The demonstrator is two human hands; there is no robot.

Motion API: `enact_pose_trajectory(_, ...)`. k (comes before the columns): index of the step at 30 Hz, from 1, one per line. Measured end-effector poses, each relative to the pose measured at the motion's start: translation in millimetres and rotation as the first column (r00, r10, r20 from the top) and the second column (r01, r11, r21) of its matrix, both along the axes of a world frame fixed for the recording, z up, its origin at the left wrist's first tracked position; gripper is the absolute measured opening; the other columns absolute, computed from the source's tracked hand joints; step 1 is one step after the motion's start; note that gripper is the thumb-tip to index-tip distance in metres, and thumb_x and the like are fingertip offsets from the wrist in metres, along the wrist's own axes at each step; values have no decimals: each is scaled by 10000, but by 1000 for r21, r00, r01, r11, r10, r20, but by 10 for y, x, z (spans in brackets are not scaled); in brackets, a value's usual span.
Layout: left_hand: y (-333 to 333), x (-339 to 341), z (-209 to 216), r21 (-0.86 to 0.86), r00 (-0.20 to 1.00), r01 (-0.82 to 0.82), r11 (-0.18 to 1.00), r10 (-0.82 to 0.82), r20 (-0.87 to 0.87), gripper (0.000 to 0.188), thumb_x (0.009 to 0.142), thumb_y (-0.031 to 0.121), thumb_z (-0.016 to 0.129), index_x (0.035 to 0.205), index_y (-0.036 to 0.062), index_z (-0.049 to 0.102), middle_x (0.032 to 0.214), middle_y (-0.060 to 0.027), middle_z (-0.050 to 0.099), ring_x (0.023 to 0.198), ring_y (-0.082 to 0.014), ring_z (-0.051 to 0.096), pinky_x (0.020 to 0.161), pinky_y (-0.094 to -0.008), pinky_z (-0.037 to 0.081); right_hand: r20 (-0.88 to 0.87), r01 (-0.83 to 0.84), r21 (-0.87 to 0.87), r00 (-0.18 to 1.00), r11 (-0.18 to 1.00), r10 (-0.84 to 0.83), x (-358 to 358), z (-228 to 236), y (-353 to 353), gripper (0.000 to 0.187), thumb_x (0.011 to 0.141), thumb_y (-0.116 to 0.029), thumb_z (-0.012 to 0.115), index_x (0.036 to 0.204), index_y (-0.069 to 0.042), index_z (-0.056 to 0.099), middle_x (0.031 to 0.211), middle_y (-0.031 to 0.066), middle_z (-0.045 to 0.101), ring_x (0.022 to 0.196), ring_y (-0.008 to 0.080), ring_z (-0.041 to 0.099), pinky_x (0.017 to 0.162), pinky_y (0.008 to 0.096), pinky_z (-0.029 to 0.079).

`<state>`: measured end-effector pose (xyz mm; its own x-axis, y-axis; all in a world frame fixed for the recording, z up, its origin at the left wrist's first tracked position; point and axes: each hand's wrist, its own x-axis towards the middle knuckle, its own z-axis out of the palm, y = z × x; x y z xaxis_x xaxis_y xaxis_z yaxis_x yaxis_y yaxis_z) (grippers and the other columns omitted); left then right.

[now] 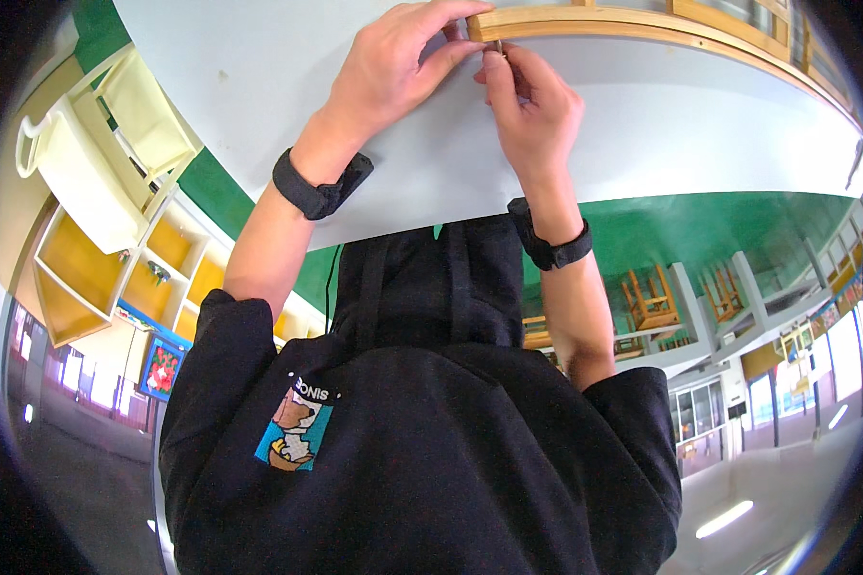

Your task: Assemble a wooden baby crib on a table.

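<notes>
Near the top edge, a long light-wood rail [594, 21] lies on the pale grey table, belonging to or resting beside a slatted wooden frame [728, 21]. My left hand [388, 62] grips the rail's left end between thumb and fingers. Just to its right, my right hand [539, 107] is closed in a pinch on a thin metal fastener [498, 45], perhaps a screw, at the rail's near side. Its tip is hidden, so how deep it sits cannot be told.
The grey tabletop [642, 115] curves toward me, its near edge close to my body. Cream chairs [86, 172] and a shelf unit with yellow panels [168, 244] stand at left on a green floor. Wooden stools [650, 297] are at right. Black bands circle both wrists.
</notes>
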<state>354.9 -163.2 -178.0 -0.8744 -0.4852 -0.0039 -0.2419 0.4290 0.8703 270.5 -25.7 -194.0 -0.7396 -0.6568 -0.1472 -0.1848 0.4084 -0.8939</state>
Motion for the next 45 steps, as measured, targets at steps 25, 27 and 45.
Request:
enact_pose_trajectory(25, -228, -20, 68, -102, 979, 202, 974, -204, -12, 437, 751, 81, 736, 1177, 122, 651, 937, -68, 681, 800, -191, 661, 707, -293, 546, 687, 230, -98, 719, 968, -101, 82, 132, 36, 314, 1003, -284, 480, 914, -4, 589, 645, 32, 568, 509, 75, 484, 454, 220, 366)
enact_pose_trajectory(27, -201, -25, 53, -78, 983, 182, 980, -185, -22, 428, 751, 82, 737, 1170, 118, 654, 957, -73, 684, 814, -196, 666, 717, -292, 551, 311, 143, -42, 942, 989, -123, 86, 146, 45, 229, 958, -211, 587, 947, 16, 607, 703, 39, 617, 563, 67, 534, 512, 191, 402)
enact_pose_trajectory(45, -207, -36, 34, 6, 983, 184, 983, -184, -27, 401, 769, 100, 733, 1160, 87, 644, 1069, -60, 690, 905, -206, 678, 787, -284, 554, 968, 436, -104, 249, 894, -9, 48, 255, 5, 323, 1021, -297, 439, 898, -19, 548, 595, 49, 519, 427, 83, 367, 393, 235, 285)
